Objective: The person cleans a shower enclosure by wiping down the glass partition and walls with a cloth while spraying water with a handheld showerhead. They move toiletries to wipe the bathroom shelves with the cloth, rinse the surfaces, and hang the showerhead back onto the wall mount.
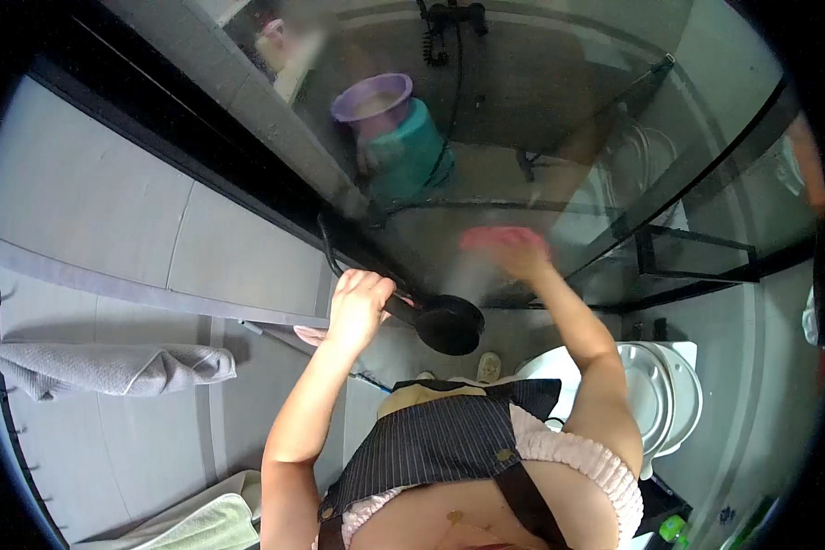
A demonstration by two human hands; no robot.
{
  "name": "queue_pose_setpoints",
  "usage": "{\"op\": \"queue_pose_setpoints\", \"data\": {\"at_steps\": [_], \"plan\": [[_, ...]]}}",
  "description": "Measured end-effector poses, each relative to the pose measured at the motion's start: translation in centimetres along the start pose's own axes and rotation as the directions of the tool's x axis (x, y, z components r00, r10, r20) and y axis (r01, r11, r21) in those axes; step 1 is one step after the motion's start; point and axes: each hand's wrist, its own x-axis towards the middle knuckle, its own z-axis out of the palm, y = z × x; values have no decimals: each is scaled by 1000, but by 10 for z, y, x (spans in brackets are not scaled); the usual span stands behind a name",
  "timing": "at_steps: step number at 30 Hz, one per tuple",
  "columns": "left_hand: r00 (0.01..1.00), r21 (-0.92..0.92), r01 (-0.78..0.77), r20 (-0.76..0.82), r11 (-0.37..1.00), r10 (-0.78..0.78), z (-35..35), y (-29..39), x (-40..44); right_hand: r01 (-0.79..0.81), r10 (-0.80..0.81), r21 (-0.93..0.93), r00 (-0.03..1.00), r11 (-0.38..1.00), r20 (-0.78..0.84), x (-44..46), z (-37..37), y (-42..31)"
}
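Your left hand (359, 301) is wrapped firmly around the handle of a black shower head (449, 324), whose round head reaches out to the right of that hand, into the space between you and your right hand (525, 261). A black hose (328, 243) shows just beyond the left hand. Your right hand, farther forward on its outstretched arm, is on a pink cloth (500, 239) that lies under and to the left of its fingers, near the dark glass panel (541, 174); the area is blurred, so you cannot tell whether the fingers grip it or only press it. A pale, spray-like haze (467, 273) shows between the shower head and the cloth. Well beyond both hands, a purple basin (374, 99) shows above a teal container (411, 154). Well to the left of your left hand hangs a gray towel (119, 369). Nearer your body than the right hand, and to its right, is a white toilet (646, 394), its seat and lid beside your right arm.
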Motion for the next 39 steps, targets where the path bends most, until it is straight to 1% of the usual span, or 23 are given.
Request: {"op": "queue_pose_setpoints", "data": {"at_steps": [1,2,3,4,6,7,8,10,11,15,17,18,20,21,22,25,26,28,30,32,34,37,39], "plan": [[1000,-5,-2,2,1000,2,2,-4,0,-15,-75,-487,983,873,-165,-14,-3,15],[998,25,-24,60,999,22,6,-6,-2,-216,-143,-660,884,719,-446,-14,-24,14],[990,48,-51,130,998,44,10,-5,-5,-485,-198,-662,701,571,-685,-13,-47,12],[988,75,-72,143,995,61,14,-5,-4,-494,-142,-505,601,708,-786,-13,-80,8],[982,90,-102,169,991,86,28,-7,-4,-487,-28,-130,211,864,-977,-1,-110,13],[978,75,-117,185,990,101,34,-9,-5,-469,-44,-110,151,876,-988,0,-108,14],[975,91,-133,191,987,114,40,-13,-4,-449,-65,-97,85,888,-994,-1,-106,19],[969,100,-156,206,983,133,53,-15,0,-488,-32,-63,72,871,-997,-12,-69,35],[969,106,-166,202,980,142,60,-17,3,-485,100,51,75,873,-992,-19,-41,40],[946,151,-249,249,957,207,87,-28,9,-552,121,28,132,834,-984,-39,81,82],[947,162,-259,237,952,217,103,-35,6,-187,354,376,-139,908,-925,-30,133,91],[951,162,-253,224,954,214,109,-38,4,-205,350,379,-163,903,-922,-24,148,93],[960,167,-233,199,958,198,117,-39,2,-150,570,638,-328,756,-753,-25,179,96],[959,171,-236,201,957,200,119,-41,0,-186,528,591,-296,785,-796,-29,196,102],[956,175,-246,206,953,208,122,-42,-2,-203,525,603,-332,772,-784,-30,210,106],[955,188,-276,168,943,245,129,-46,-9,105,671,708,-439,699,-597,-21,246,105],[952,191,-286,167,939,256,130,-45,-10,327,740,684,-470,652,-480,-17,254,104],[945,192,-303,188,933,269,132,-47,-22,443,812,745,-540,500,-223,-9,304,102],[938,244,-335,173,910,299,138,-52,-32,799,922,593,-299,101,246,-2,379,103],[954,320,-281,193,905,228,143,-49,-44,787,924,616,-262,38,279,18,402,73],[955,439,-276,226,855,192,148,-46,-50,860,898,499,-133,-105,419,37,450,55],[906,458,-423,206,782,370,153,-58,-59,932,776,246,55,-266,628,83,544,21],[831,425,-554,237,716,503,148,-79,-61,942,678,130,123,-309,725,108,596,5]]}}
